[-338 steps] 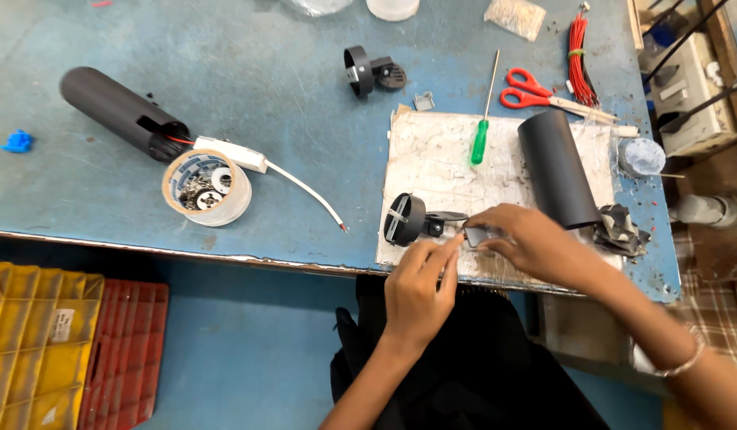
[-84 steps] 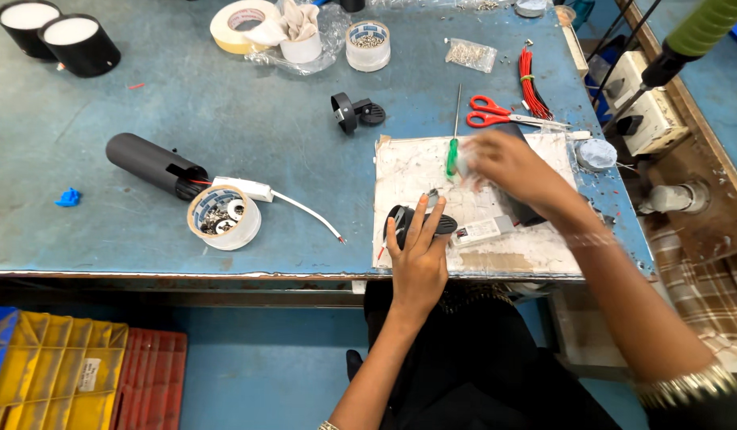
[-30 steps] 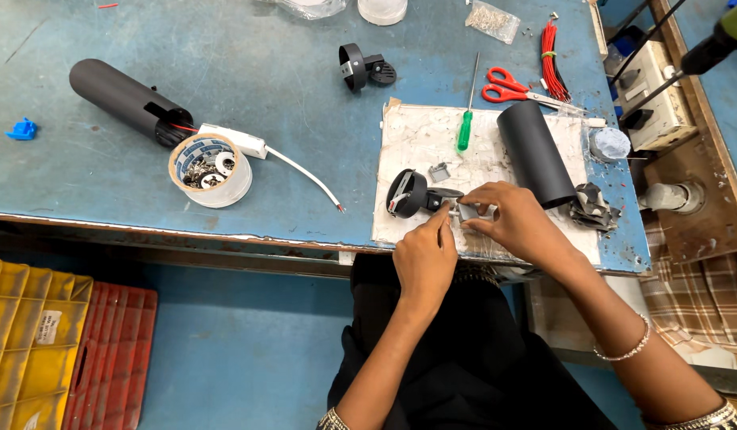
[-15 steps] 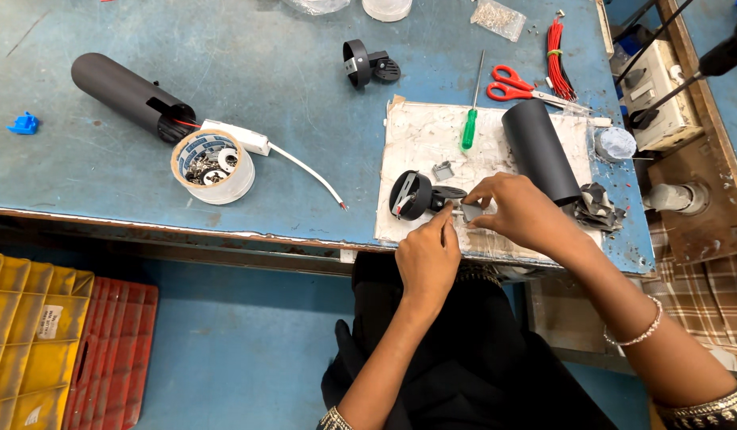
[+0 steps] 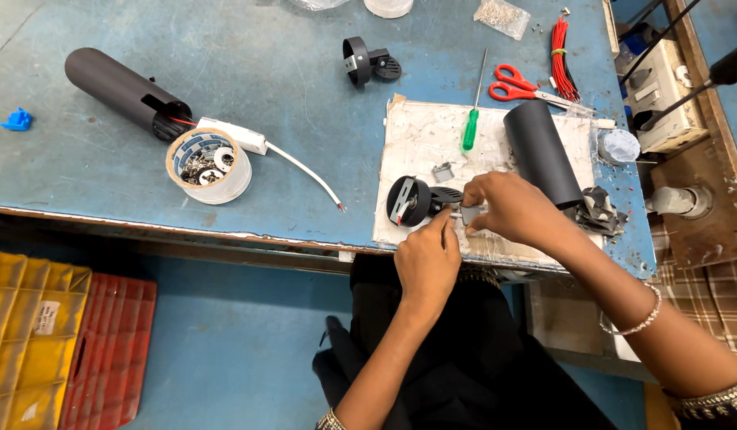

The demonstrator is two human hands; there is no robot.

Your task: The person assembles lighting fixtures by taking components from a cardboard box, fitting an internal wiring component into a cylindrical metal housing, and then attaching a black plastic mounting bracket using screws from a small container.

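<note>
Both hands meet at the front edge of the white work board [image 5: 432, 143] on the blue surface [image 5: 265, 95]. The left hand [image 5: 427, 259] pinches at the black ring bracket [image 5: 412, 199], probably steadying it. The right hand [image 5: 508, 209] is closed on a small grey part [image 5: 470, 213] beside it. The black tube housing [image 5: 541, 153] lies just behind, within reach

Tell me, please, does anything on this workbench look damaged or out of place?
Only wear: the white work board under both hands is scuffed, with a torn upper-left corner. The black tube at left lies with red wires hanging out. Nothing looks spilled.
</note>
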